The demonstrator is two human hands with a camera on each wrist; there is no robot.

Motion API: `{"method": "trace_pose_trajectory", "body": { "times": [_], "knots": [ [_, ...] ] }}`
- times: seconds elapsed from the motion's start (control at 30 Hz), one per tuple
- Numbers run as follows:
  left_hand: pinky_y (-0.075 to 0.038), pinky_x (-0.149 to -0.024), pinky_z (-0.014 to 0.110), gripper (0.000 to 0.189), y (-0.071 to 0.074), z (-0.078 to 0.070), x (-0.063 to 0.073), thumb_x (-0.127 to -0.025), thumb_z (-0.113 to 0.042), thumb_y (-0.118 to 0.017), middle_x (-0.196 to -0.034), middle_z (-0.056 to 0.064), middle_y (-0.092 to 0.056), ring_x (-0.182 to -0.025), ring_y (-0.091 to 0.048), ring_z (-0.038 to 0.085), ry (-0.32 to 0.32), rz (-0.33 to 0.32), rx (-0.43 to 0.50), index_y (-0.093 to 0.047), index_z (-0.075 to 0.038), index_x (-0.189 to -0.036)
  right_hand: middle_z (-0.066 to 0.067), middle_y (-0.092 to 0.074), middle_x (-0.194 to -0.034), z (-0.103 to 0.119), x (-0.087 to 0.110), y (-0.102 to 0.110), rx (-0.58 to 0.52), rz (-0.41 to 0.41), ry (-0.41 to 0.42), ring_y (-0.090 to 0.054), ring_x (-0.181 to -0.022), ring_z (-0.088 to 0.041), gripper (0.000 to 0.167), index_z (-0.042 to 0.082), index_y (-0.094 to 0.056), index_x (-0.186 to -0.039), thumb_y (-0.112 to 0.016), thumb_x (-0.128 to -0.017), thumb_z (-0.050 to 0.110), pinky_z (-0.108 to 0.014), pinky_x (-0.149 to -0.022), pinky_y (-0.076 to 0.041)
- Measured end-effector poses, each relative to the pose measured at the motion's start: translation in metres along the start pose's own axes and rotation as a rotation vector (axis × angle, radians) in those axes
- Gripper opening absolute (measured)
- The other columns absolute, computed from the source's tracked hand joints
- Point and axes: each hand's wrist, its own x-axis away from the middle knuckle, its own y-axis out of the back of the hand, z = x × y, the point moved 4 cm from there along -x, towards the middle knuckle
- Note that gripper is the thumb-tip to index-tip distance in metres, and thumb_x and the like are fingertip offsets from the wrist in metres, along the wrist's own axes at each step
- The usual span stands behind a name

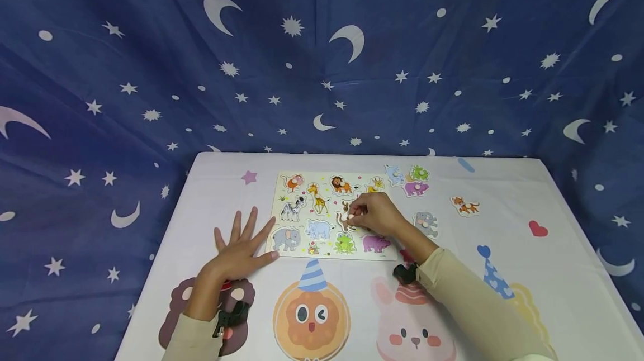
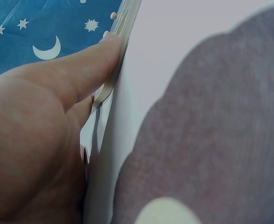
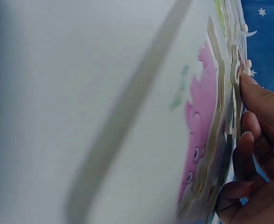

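A pale animal puzzle board (image 1: 318, 175) lies near the back of the table. My right hand (image 1: 374, 214) reaches over its right half, with thumb and forefinger pinching a kangaroo puzzle piece (image 1: 344, 221) at its slot. In the right wrist view the fingertips (image 3: 249, 81) sit right at the board's surface, and the purple hippo picture (image 3: 203, 112) shows below them. My left hand (image 1: 241, 249) rests spread at the board's left edge; its thumb (image 2: 95, 60) touches the board's front side in the left wrist view. Monkey, giraffe, lion and zebra (image 1: 293, 210) show on the board.
Loose pieces lie right of the board: a blue rhino (image 1: 394, 175), a green frog (image 1: 419, 172), a purple hippo (image 1: 416, 188), a grey elephant (image 1: 425, 223) and an orange tiger (image 1: 465, 206). The white tablecloth (image 1: 503, 182) carries cartoon prints. A starry blue curtain (image 1: 302, 70) stands behind.
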Motion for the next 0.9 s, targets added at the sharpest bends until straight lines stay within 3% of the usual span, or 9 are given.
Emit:
{"method": "trace_pose_trajectory", "body": {
  "times": [0.27, 0.9],
  "knots": [
    [0.022, -0.104, 0.083, 0.085, -0.001, -0.001, 0.001, -0.093, -0.069, -0.057, -0.173, 0.011, 0.010, -0.155, 0.021, 0.047, 0.000, 0.012, -0.012, -0.022, -0.036, -0.163, 0.009, -0.061, -0.070, 0.004, -0.018, -0.003, 0.028, 0.027, 0.001, -0.050, -0.063, -0.009, 0.018, 0.022, -0.071, -0.077, -0.088, -0.081, 0.028, -0.027, -0.062, -0.042],
    [0.024, -0.103, 0.082, 0.085, -0.001, 0.002, 0.000, -0.092, -0.066, -0.058, -0.173, 0.012, 0.008, -0.155, 0.021, 0.047, -0.011, -0.006, 0.030, -0.024, -0.033, -0.163, 0.008, -0.068, -0.075, 0.001, -0.026, 0.002, -0.008, 0.138, -0.014, -0.052, -0.065, -0.009, 0.012, 0.019, -0.077, -0.086, -0.088, -0.081, 0.023, -0.026, -0.063, -0.043]
  ]
}}
